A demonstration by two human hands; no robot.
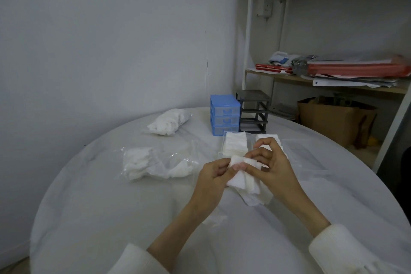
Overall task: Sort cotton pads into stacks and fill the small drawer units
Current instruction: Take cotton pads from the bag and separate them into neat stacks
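A round table (89, 196) under a white cloth fills the near half of the view; its near edge is cut off by the frame. To the far right stands a shelf unit (249, 40) holding red folders (355, 69) and loose papers; two red books (273, 68) carry white lettering too small and blurred to read. Below the shelf sits a brown paper bag (333, 118).

On the far side of the table a blue drawer unit (225, 115) stands just left of a dark drawer frame (253, 111), the two touching or nearly so. No label shows on either. To the left lie two clear plastic bags of cotton pads, one far (168, 122) and one nearer (146, 164). In front of the drawer units a clear tray (235, 143) holds squared stacks of pads, and another clear tray (302, 155) to the right is hard to make out against the cloth.

The left hand (211, 180) and the right hand (271, 167) meet near the table's middle, both pinching a small bundle of cotton pads (242, 176) between fingers and thumbs. More pads lie beneath it, partly hidden by the hands.
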